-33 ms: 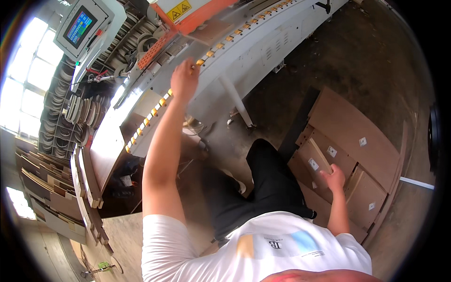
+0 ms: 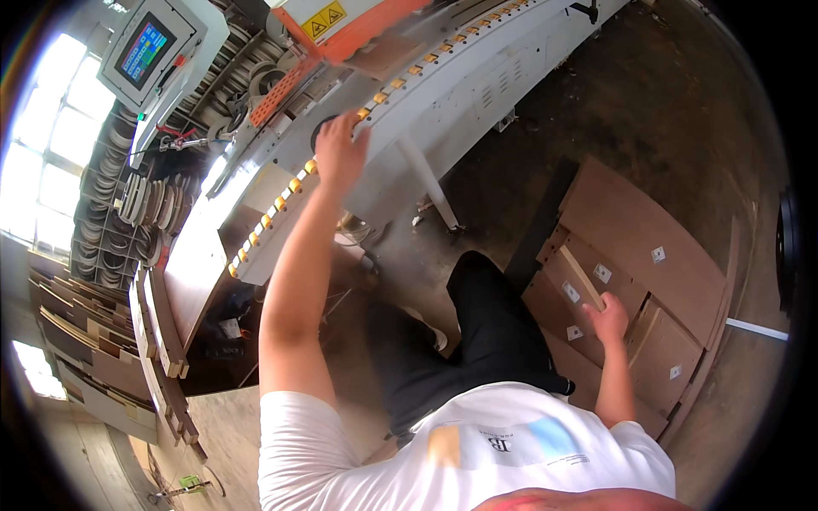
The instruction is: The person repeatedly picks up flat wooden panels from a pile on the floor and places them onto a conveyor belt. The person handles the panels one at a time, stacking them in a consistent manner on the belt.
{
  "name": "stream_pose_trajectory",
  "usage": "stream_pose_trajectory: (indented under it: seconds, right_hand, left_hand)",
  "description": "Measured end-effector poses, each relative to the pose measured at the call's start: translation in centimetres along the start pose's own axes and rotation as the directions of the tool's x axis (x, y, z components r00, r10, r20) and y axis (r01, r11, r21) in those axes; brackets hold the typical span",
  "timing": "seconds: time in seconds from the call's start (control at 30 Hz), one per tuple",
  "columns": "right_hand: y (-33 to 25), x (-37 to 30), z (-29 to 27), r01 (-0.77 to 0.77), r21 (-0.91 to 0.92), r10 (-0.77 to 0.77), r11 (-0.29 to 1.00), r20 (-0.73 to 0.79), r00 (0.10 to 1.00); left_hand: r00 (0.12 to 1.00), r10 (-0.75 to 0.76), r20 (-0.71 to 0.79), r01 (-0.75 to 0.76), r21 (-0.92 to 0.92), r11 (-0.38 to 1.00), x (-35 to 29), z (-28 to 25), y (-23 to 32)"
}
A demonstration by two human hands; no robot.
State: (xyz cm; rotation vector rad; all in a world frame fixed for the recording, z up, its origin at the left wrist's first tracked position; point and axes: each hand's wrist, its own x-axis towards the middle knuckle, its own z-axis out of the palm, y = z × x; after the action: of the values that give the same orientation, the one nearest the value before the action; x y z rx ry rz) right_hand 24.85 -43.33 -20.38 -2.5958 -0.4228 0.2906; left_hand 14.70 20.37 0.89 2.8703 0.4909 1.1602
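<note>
My left hand (image 2: 341, 153) is over the row of yellow rollers (image 2: 296, 185) along the near edge of the long grey machine (image 2: 460, 111). Its fingers look bent but apart, and I see nothing held in them. A dark round part (image 2: 321, 132) shows just beside these fingers. Down on the right, my right hand (image 2: 608, 320) is closed on the near end of a brown board (image 2: 581, 276), whose pale long edge faces up. That board is at the stack of brown panels (image 2: 635, 226), several of which carry small white labels.
A control screen (image 2: 145, 51) stands at the upper left, near an orange machine cover (image 2: 341, 34). Rolls of edging (image 2: 145, 200) fill a rack behind. Leaning boards (image 2: 94, 341) line the left side. A machine leg (image 2: 430, 183) reaches the floor ahead.
My left hand has shifted slightly right and nearer, its fingers looser, and the dark round part now shows. The board in my right hand has moved slightly, uncovering more of a white label.
</note>
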Motion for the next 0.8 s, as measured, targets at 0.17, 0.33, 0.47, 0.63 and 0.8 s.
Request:
stream_pose_trajectory:
  seconds: [0.17,0.33,0.47,0.63,0.8]
  right_hand:
    - [-5.0,1.8,-2.9,-0.102,0.458,0.106,0.883,0.017,0.994]
    - [-13.6,0.5,-0.1,-0.205,0.963,0.038,0.173,0.202,0.979]
    - [-22.3,-2.4,-0.8,-0.399,0.909,-0.203,-0.124,0.37,0.906]
    - [-26.2,-3.8,0.4,-0.39,0.921,-0.412,0.012,0.36,0.837]
    - [-26.2,-3.3,4.0,-0.003,0.957,-0.603,0.289,0.185,0.776]
  left_hand:
    - [0.954,0.176,0.243,-0.134,-0.18,0.974,-7.7,-1.6,10.8]
    - [0.736,0.585,0.341,-0.443,-0.411,0.797,-13.8,-7.2,22.5]
    - [0.75,0.608,0.259,-0.583,-0.173,0.793,-15.6,-8.7,22.3]
    - [0.84,0.522,0.15,-0.52,-0.055,0.852,-14.6,-12.1,17.7]
    - [0.909,0.374,0.185,-0.4,0.128,0.908,-13.1,-16.3,12.9]
